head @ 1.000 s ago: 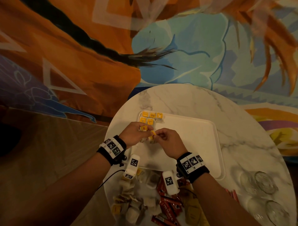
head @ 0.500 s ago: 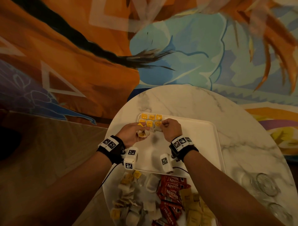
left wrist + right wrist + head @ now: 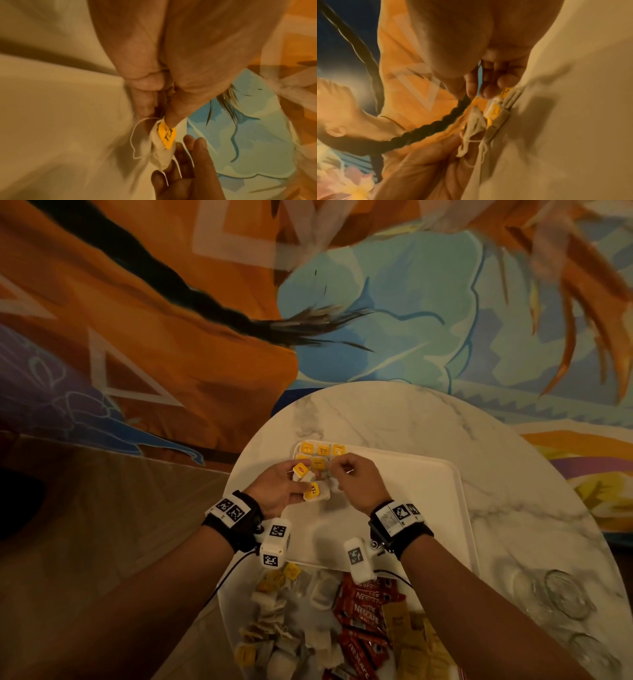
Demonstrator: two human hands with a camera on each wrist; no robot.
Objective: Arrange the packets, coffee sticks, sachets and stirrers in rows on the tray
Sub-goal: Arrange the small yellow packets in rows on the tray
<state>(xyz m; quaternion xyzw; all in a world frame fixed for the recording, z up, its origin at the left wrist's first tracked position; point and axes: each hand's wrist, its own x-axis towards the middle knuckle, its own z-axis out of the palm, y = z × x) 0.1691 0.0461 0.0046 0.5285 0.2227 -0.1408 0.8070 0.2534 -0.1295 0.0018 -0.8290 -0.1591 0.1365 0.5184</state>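
Observation:
A white tray lies on a round marble table. Tea bags with yellow tags lie in two short rows at the tray's far left corner. My left hand hovers over that corner and grips a small bunch of tea bags; the left wrist view shows one yellow-tagged tea bag with a loose string in its fingers. My right hand is just right of it, fingers curled, pinching a tea bag down at the end of the second row.
At the table's near edge lies a heap of loose tea bags, red coffee sticks and brown sachets. Upturned glasses stand at the near right. A painted wall rises behind the table.
My right hand took a tea bag from the left hand's bunch and carried it forward to the second row. The left hand moved forward a little with its bunch.

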